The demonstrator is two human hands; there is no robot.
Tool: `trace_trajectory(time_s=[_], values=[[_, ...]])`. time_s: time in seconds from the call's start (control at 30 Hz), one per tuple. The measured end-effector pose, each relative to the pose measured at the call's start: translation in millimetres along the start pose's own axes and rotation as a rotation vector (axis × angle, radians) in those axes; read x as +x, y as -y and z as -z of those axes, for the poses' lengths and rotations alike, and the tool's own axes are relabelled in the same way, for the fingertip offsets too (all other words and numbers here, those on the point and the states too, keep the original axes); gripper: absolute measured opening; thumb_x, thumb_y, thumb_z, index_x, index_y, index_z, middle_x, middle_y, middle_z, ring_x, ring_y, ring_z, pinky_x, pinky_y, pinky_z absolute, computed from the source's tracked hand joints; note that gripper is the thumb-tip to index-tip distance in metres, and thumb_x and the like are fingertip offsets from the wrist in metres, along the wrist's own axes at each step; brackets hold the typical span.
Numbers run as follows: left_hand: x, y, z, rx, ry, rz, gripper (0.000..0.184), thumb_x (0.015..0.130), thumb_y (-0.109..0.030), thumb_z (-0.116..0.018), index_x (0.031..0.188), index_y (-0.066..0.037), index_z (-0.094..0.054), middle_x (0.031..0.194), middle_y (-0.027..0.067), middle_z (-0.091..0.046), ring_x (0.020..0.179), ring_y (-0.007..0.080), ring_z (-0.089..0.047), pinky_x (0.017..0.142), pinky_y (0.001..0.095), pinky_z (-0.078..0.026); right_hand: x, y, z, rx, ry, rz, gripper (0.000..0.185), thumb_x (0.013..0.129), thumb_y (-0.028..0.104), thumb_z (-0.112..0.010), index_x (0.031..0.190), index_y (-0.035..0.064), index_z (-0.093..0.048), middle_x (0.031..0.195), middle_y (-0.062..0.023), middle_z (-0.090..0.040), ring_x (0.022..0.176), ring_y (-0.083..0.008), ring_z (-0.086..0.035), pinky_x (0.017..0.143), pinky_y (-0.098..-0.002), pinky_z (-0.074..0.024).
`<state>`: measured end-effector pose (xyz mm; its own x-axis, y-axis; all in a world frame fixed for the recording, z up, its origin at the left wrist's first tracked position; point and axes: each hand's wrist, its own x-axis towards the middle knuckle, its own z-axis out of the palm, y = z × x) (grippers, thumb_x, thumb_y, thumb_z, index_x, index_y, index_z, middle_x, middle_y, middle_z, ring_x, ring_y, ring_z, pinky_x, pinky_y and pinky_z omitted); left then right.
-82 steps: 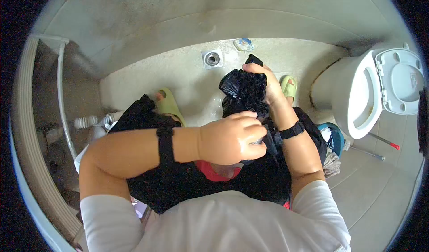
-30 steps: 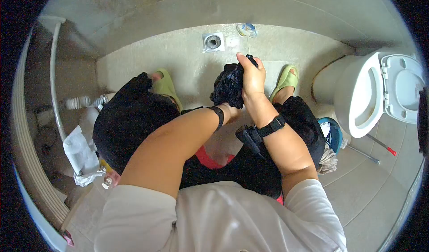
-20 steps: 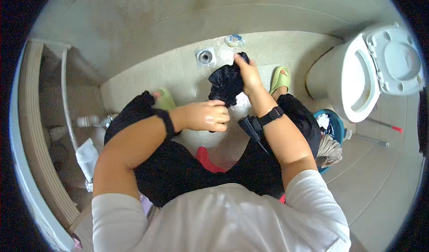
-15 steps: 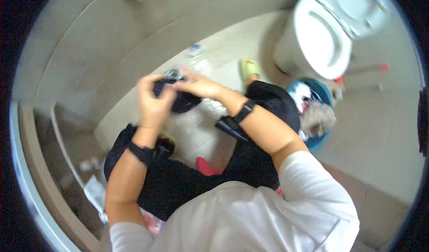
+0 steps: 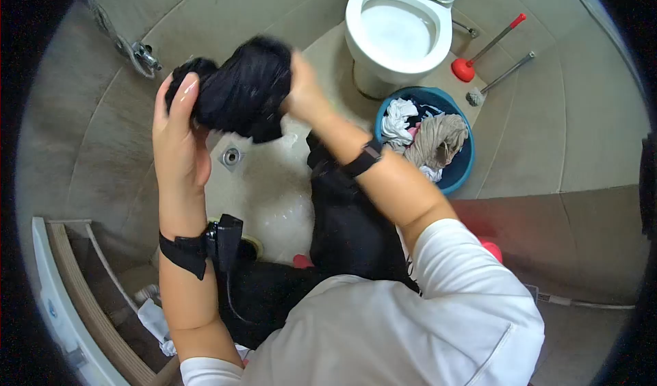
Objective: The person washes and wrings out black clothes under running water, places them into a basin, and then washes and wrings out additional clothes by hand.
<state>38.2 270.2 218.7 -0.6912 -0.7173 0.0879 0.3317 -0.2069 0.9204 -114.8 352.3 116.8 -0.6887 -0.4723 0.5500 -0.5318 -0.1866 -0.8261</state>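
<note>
A bunched black piece of clothing (image 5: 243,88), shiny as if wet, is held up between my two hands over the floor. My left hand (image 5: 181,129) is closed on its left end, with the fingers curled at the edge. At the right end my right hand (image 5: 305,93) grips the cloth; its fingertips are hidden behind the fabric, and it is slightly blurred. The garment's exact kind cannot be made out. Below it, a square floor drain (image 5: 231,157) shows in the wet floor (image 5: 263,194).
A blue tub (image 5: 467,163) of crumpled clothes stands right of my knees, near the toilet (image 5: 398,33). A red plunger (image 5: 463,69) and a toilet brush (image 5: 475,96) stand by the wall. A tap (image 5: 144,56) with a hose is on the left wall.
The black cloth and both hands have come up and spread apart, so more fabric shows. My view has shifted, bringing the tap and drain into sight.
</note>
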Motion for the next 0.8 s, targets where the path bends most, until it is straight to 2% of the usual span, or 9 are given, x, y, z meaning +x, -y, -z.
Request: trace_trajectory(time_s=[0.1,0.23,0.33,0.43,0.47,0.53,0.57,0.63,0.8], values=[[-3.3,-5.2,-27.7,0.361,0.057,0.008,0.043,0.083,-0.021,-0.065,0.120,-0.004,-0.051,0.112,0.0071,-0.055,0.101,0.0160,-0.054,0.090,0.0327,-0.040,31.7,28.9,84.3,-0.263,-0.171,0.079,0.033,0.062,0.003,-0.066,0.093,0.0023,-0.055,0.081,-0.0146,-0.062,0.077,-0.0246,-0.060,0.072,-0.0363,-0.0470],[-10.9,26.8,-43.2,0.660,0.499,-0.181,0.039,0.081,-0.025,-0.067,0.115,-0.008,-0.057,0.114,0.0059,-0.056,0.110,0.0186,-0.049,0.093,0.0302,-0.035,34.4,47.2,205.9,-0.611,0.052,0.302,0.042,0.068,0.010,-0.068,0.107,0.0030,-0.055,0.094,-0.0172,-0.065,0.089,-0.0275,-0.062,0.080,-0.0336,-0.0465],[-27.0,40.4,-53.7,0.776,0.618,-0.086,0.033,0.079,-0.023,-0.067,0.106,-0.005,-0.060,0.113,0.0075,-0.057,0.111,0.0198,-0.050,0.097,0.0339,-0.035,14.6,15.8,272.1,-0.557,0.206,-0.136,0.034,0.076,0.010,-0.066,0.107,0.0023,-0.054,0.092,-0.0150,-0.064,0.085,-0.0208,-0.060,0.078,-0.0310,-0.0457],[-33.7,62.3,-52.4,0.800,0.597,-0.057,0.032,0.079,-0.024,-0.068,0.104,-0.005,-0.061,0.111,0.0078,-0.057,0.111,0.0203,-0.050,0.097,0.0340,-0.035,-31.8,-35.5,306.9,-0.770,0.334,-0.248,0.038,0.074,0.002,-0.060,0.111,0.0071,-0.054,0.103,-0.0201,-0.061,0.095,-0.0278,-0.060,0.083,-0.0339,-0.0456],[-34.4,68.8,-50.9,0.872,0.607,-0.099,0.034,0.077,-0.024,-0.068,0.105,-0.006,-0.061,0.112,0.0103,-0.057,0.111,0.0241,-0.050,0.097,0.0349,-0.035,-51.4,-64.9,319.0,-1.016,0.491,-0.197,0.051,0.071,-0.003,-0.059,0.120,0.0129,-0.051,0.121,-0.0237,-0.051,0.109,-0.0327,-0.054,0.090,-0.0367,-0.0439],[-38.8,82.7,-46.0,1.016,0.609,-0.153,0.034,0.076,-0.024,-0.068,0.105,-0.006,-0.060,0.112,0.0116,-0.056,0.112,0.0264,-0.050,0.097,0.0358,-0.035,-92.6,-83.9,304.8,-1.352,0.670,-0.579,0.085,0.067,-0.006,-0.061,0.136,0.0362,-0.034,0.144,-0.0221,-0.023,0.128,-0.0429,-0.032,0.100,-0.0478,-0.0358],[-41.7,86.5,-44.5,1.154,0.610,-0.208,0.035,0.075,-0.023,-0.068,0.105,-0.006,-0.060,0.113,0.0130,-0.055,0.112,0.0286,-0.049,0.097,0.0367,-0.036,-105.6,-90.2,295.4,-1.283,0.791,-0.685,0.082,0.073,0.004,-0.059,0.138,0.0433,-0.027,0.150,-0.0174,-0.011,0.132,-0.0447,-0.022,0.100,-0.0620,-0.0277],[-43.4,88.2,-39.2,1.236,0.594,-0.210,0.034,0.075,-0.022,-0.068,0.104,-0.007,-0.060,0.116,0.0152,-0.053,0.112,0.0319,-0.049,0.097,0.0383,-0.037,-113.5,-88.2,264.5,-1.227,0.816,-0.856,0.069,0.080,0.024,-0.052,0.139,0.0423,-0.024,0.151,-0.0134,-0.006,0.135,-0.0412,-0.018,0.097,-0.0718,-0.0156],[-45.9,95.7,-8.2,1.272,0.589,-0.040,0.032,0.074,-0.025,-0.068,0.102,-0.010,-0.062,0.111,0.0115,-0.056,0.109,0.0299,-0.050,0.094,0.0387,-0.038,-119.1,-109.0,234.9,-1.379,0.928,-0.936,0.058,0.085,0.041,-0.038,0.141,0.0380,-0.023,0.152,-0.0116,-0.007,0.136,-0.0400,-0.016,0.095,-0.0750,-0.0037]])
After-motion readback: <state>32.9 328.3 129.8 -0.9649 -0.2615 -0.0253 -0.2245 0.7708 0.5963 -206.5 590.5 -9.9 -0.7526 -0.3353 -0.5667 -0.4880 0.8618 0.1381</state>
